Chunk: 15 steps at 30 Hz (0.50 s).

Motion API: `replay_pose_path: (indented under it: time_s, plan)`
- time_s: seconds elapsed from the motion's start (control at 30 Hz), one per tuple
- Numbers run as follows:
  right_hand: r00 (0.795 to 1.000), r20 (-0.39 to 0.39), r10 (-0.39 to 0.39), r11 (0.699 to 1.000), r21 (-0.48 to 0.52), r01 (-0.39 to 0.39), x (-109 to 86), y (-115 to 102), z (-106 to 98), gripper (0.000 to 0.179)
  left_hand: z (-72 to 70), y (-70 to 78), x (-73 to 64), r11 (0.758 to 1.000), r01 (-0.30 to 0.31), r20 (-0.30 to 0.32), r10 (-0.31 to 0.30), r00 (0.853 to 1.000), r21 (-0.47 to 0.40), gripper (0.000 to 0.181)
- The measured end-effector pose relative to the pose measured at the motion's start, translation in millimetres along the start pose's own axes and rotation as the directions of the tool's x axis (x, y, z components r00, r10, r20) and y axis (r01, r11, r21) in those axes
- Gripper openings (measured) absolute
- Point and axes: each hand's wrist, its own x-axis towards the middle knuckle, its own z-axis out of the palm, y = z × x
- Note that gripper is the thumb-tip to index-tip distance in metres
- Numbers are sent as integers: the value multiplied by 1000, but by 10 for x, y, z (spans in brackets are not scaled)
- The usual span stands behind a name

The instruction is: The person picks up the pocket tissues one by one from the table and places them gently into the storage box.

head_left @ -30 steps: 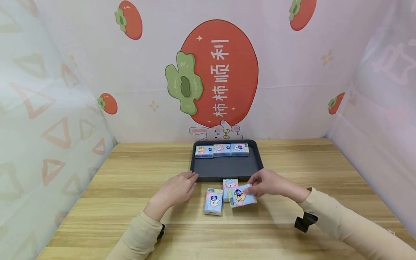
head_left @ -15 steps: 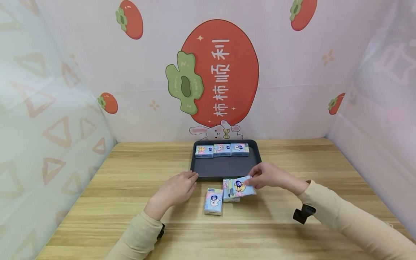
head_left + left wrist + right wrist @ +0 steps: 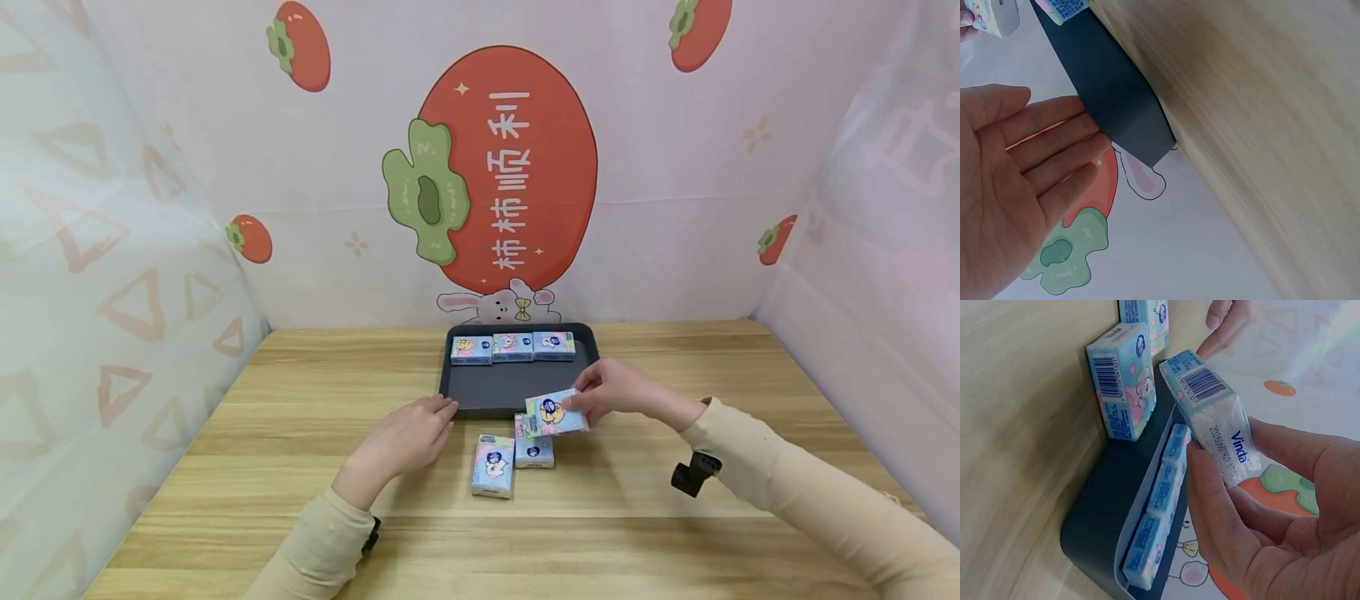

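My right hand (image 3: 618, 389) pinches a small blue Vinda tissue pack (image 3: 553, 413) by its right end, thumb on top. The pack hangs over the front rim of a dark grey tray (image 3: 495, 390), overlapping another pack in the head view. In the right wrist view the held pack (image 3: 1210, 412) shows its barcode and printed end between thumb and fingers. My left hand (image 3: 408, 435) rests its straight fingertips at the tray's front left corner; in the left wrist view the palm (image 3: 997, 200) holds nothing. Three tissue packs (image 3: 513, 347) lie in a row along the tray's back wall.
On the wooden table (image 3: 315, 467) in front of the tray lie two more packs, a left one (image 3: 492, 467) and a right one (image 3: 535, 452) partly covered by the held pack. A patterned cloth wall (image 3: 330, 283) stands right behind the tray.
My right hand has lifted the tissue pack away from me toward the tray, uncovering more of the pack beneath. My left hand stays at the tray corner.
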Motion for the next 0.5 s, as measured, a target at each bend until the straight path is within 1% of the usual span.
replay_pose_path:
  time_s: [0.17,0.33,0.5]
  plan:
    - [1000,-8,7,1000,-13,-7,56,-44,-57,36,5,-3,-2,1000,0,-4,0,1000,2,36]
    - [1000,-10,-4,1000,-15,4,124,-78,-96,39,7,0,-8,1000,-2,-7,2,1000,0,36]
    - [1000,-27,2,1000,-19,-2,195,-117,-105,36,9,-2,-9,1000,-1,-8,1,1000,4,36]
